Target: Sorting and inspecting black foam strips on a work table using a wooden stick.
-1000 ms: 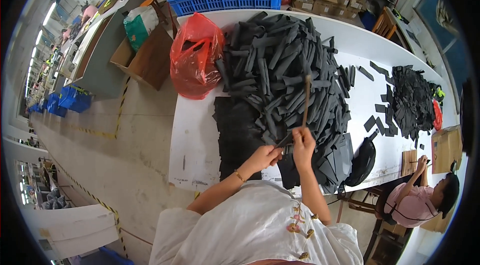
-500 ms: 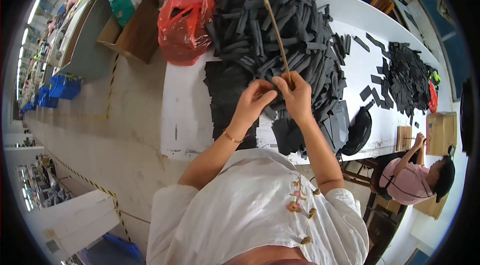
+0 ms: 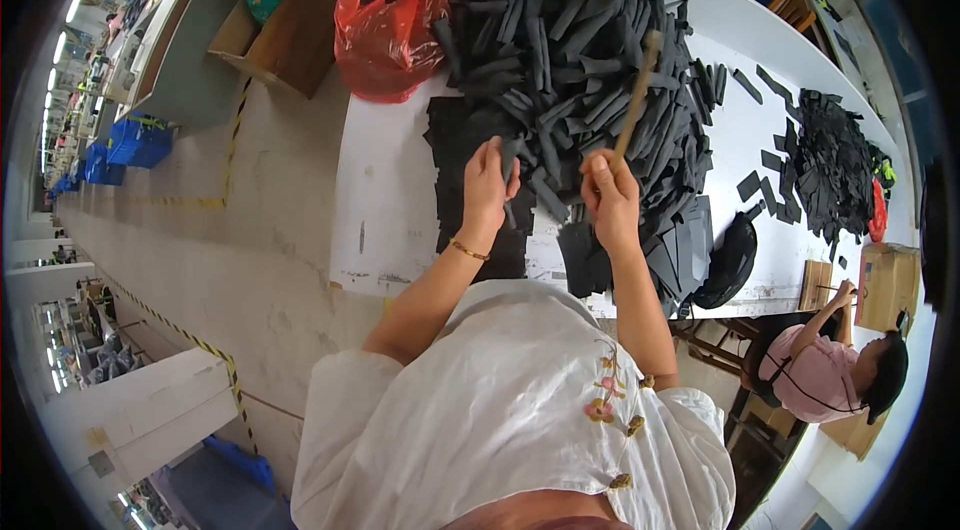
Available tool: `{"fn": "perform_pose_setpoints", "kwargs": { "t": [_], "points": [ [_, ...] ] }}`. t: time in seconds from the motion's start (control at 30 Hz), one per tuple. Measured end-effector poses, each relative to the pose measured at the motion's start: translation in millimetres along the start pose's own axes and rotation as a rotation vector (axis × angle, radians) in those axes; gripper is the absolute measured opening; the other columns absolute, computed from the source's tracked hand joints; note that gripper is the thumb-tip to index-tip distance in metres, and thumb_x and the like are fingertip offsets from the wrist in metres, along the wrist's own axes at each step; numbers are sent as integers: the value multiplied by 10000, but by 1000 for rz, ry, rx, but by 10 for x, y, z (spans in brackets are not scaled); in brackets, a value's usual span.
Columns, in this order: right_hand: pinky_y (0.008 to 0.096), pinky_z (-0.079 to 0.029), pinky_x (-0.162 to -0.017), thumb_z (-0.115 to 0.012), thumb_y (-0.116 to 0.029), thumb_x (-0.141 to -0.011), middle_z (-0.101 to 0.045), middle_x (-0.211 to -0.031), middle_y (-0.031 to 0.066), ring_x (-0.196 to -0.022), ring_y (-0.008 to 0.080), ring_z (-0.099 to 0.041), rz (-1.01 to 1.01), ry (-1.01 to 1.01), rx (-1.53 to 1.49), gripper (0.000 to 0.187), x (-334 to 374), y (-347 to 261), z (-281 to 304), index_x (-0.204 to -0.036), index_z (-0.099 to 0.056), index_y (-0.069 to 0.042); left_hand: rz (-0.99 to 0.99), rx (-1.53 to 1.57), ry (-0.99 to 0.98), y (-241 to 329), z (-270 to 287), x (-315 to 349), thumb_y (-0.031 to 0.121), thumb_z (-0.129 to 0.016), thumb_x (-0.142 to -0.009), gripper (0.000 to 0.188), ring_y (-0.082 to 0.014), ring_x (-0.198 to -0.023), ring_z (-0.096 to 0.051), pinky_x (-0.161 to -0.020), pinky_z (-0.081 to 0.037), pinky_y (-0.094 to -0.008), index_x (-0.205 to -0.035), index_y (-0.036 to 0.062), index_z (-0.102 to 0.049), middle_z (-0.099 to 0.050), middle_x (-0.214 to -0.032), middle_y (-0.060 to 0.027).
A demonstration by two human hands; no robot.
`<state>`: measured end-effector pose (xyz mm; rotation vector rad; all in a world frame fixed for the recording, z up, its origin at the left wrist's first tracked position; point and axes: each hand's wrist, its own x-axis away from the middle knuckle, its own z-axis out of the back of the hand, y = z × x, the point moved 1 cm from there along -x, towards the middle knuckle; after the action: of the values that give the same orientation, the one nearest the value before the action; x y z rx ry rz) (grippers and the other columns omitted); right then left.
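My right hand is closed around the lower end of a thin wooden stick, which points up and away over a large heap of dark grey rolled fabric strips. To its left, my left hand grips a dark grey rolled strip between thumb and fingers. Beneath the left hand lie flat black sheets laid side by side. Another dark flat piece rests on the table just below the right hand.
A red plastic bag stands at the white table's left. On the right are a black rounded object, a second heap of small dark pieces and a cardboard box. A person in pink sits there, holding a stick.
My hands, close together before, are now apart. The stick has swung from leaning left to leaning right, and a rolled strip now shows in my left hand. The view has shifted slightly.
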<state>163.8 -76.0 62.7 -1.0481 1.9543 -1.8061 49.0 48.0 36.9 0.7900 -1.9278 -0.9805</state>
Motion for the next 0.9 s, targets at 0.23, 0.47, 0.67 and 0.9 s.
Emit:
{"fn": "perform_pose_setpoints", "kwargs": {
  "t": [0.23, 0.47, 0.67, 0.9],
  "points": [
    [201, -328, -453, -634, -147, -897, -528, -679, -27, -540, 41, -449, 126, 69, 226, 108, -64, 177, -36, -900, -605, -42, 68, -302, -326, -651, 143, 366, 272, -475, -993, 290, -103, -330, -392, -336, -286, -258, -904, 10, -565, -458, -492, -9],
    [241, -411, -537, -672, -298, -885, -591, -768, 23, -599, 96, -507, 530, 539, 612, 407, -845, -620, 1295, -1160, -585, -10, -573, -1019, -278, -779, 696, 73, 187, -740, -773, 147, -198, -600, -570, -577, -465, -302, -806, 69, -658, -594, -720, -61],
    [372, -454, -606, -489, -286, -978, -597, -720, 119, -648, 267, -600, 225, 232, 1025, 265, -320, -63, 1232, -1066, -582, -54, -940, -1410, -422, -908, 631, -509, 159, -727, -733, 96, -243, -748, -566, -737, -457, -340, -789, 94, -684, -566, -782, -35],
    [355, -488, -587, -650, -117, -832, -613, -753, 65, -701, 250, -627, 536, -43, 1239, 117, 233, 229, 1169, -939, -685, -86, -523, -1028, -502, -633, 871, -710, 155, -671, -808, 112, -246, -748, -556, -747, -451, -342, -825, 48, -700, -640, -817, -57]
  ]
}}
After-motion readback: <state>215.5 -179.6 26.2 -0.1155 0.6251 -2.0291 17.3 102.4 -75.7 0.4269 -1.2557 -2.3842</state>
